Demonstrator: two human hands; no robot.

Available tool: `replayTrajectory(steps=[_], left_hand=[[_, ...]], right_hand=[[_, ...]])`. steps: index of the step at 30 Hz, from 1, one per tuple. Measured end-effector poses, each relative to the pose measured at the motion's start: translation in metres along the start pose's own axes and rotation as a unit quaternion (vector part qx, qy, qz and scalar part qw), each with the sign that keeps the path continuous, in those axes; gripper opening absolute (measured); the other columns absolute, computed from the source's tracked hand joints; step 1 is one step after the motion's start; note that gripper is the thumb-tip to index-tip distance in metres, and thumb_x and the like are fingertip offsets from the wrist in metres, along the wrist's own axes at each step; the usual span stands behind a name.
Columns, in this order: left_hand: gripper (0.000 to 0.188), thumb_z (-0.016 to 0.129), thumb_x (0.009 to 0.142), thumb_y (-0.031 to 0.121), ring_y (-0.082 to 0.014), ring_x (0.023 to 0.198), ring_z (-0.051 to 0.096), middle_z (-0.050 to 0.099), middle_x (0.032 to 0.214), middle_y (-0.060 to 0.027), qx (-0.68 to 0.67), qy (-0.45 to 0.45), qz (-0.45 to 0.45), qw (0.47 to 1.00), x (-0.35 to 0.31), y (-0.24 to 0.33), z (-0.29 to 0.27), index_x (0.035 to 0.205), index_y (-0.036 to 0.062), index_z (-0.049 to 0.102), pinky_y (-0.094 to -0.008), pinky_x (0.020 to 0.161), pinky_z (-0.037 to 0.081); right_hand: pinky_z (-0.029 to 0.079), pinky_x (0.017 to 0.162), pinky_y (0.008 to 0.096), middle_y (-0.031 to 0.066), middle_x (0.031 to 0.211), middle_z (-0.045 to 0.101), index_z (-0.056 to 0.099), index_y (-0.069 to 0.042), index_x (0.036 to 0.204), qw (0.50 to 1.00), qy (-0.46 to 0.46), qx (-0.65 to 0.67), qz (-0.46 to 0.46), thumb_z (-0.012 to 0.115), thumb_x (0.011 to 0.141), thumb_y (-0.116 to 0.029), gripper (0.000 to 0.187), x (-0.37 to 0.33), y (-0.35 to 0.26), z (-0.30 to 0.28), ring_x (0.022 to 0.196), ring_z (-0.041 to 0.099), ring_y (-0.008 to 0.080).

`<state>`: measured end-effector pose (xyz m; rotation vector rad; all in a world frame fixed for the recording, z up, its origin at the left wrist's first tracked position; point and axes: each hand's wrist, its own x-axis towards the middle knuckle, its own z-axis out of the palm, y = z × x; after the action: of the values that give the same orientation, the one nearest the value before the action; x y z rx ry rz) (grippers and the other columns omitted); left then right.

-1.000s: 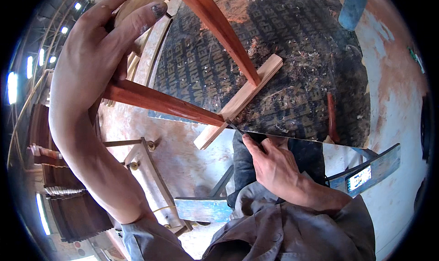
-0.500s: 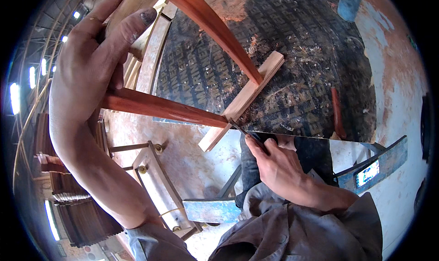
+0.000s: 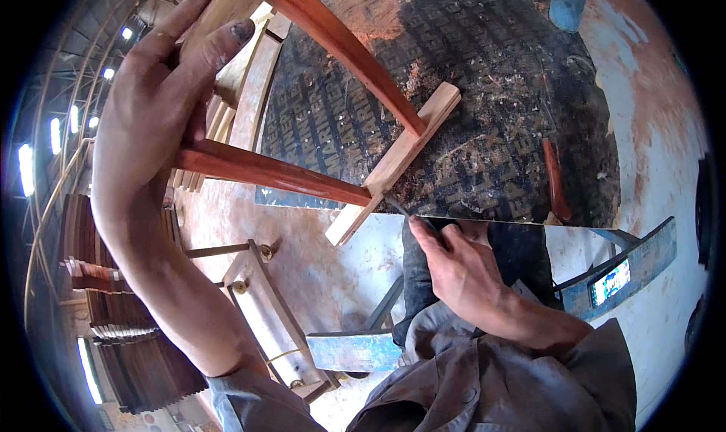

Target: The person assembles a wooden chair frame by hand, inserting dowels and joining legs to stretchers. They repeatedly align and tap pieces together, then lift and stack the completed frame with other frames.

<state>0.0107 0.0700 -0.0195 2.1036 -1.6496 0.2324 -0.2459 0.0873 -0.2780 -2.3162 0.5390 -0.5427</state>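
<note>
My left hand (image 3: 144,122) is closed round the pale upper bar (image 3: 231,7) of a wooden frame, holding it tilted. Two reddish-brown tapered legs, a near leg (image 3: 283,181) and a far leg (image 3: 352,60), run from there to a pale lower bar (image 3: 408,152), which rests across the board's edge. In my right hand (image 3: 469,277) is a slim tool with a narrow metal blade (image 3: 398,206); its handle is mostly hidden by my fingers. The blade's tip lies close beside the lower bar, near the foot of the near leg.
A dark, worn board (image 3: 499,122) strewn with shavings lies under the frame. On it rests a reddish curved piece (image 3: 556,182). A lit phone (image 3: 609,282) sits on a blue-painted plank at right. Stacked dark wood strips (image 3: 151,371) and a frame with round brass-coloured feet (image 3: 276,318) stand at left.
The blade tip has drawn back slightly from the foot of the near leg. The lower bar sits a little further left and up in the picture. Both grips are unchanged.
</note>
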Motion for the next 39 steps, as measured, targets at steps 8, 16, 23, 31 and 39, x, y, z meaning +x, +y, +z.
replayTrajectory(steps=[8,16,23,31,39], left_hand=[[0.069,0.072,0.093,0.056,-0.0039,0.046,0.046,0.058,0.062,0.0,0.049,-0.003,-0.008,0.999,0.0,0.011,0.001,0.146,0.0136,0.06,-0.021,0.042,0.034],[0.065,0.07,0.096,0.051,-0.0042,0.051,0.049,0.058,0.065,0.0004,0.053,0.001,-0.04,0.998,-0.001,0.015,0.0,0.148,0.0134,0.058,-0.0218,0.042,0.037],[0.069,0.074,0.093,0.052,-0.0049,0.052,0.051,0.059,0.067,0.0005,0.041,-0.012,-0.063,0.997,0.001,0.013,-0.003,0.149,0.0138,0.057,-0.0215,0.043,0.04],[0.07,0.074,0.093,0.052,-0.0067,0.047,0.053,0.062,0.064,-0.0017,0.066,-0.003,-0.084,0.994,0.003,-0.001,-0.007,0.147,0.0121,0.058,-0.0227,0.045,0.043],[0.063,0.068,0.095,0.043,-0.0187,0.071,0.07,0.074,0.082,-0.012,0.121,-0.052,-0.087,0.988,-0.007,0.056,-0.023,0.146,0.0067,0.058,-0.0355,0.071,0.056]], right_hand=[[0.06,0.057,0.0389,0.0254,0.098,0.06,0.047,0.008,0.145,1.0,0.008,-0.011,-0.015,0.061,0.09,0.001,0.058,0.009,0.0,0.015,0.072,0.071,0.0353],[0.06,0.052,0.0377,0.0254,0.096,0.061,0.045,0.009,0.146,0.999,-0.002,-0.045,-0.02,0.063,0.088,0.0,0.061,0.027,-0.003,0.02,0.067,0.071,0.0313],[0.06,0.053,0.0375,0.0252,0.096,0.061,0.044,0.008,0.147,1.0,-0.003,-0.024,-0.018,0.063,0.089,-0.001,0.061,0.035,0.001,0.024,0.067,0.071,0.0321],[0.059,0.05,0.0363,0.0239,0.091,0.06,0.049,0.01,0.142,0.998,0.002,-0.047,-0.033,0.06,0.09,0.003,0.054,0.025,-0.004,0.016,0.062,0.07,0.0285],[0.056,0.057,0.0437,0.0201,0.089,0.058,0.053,0.0,0.143,1.0,-0.012,-0.011,-0.01,0.064,0.091,-0.004,0.054,0.007,-0.01,0.004,0.068,0.067,0.0351]])
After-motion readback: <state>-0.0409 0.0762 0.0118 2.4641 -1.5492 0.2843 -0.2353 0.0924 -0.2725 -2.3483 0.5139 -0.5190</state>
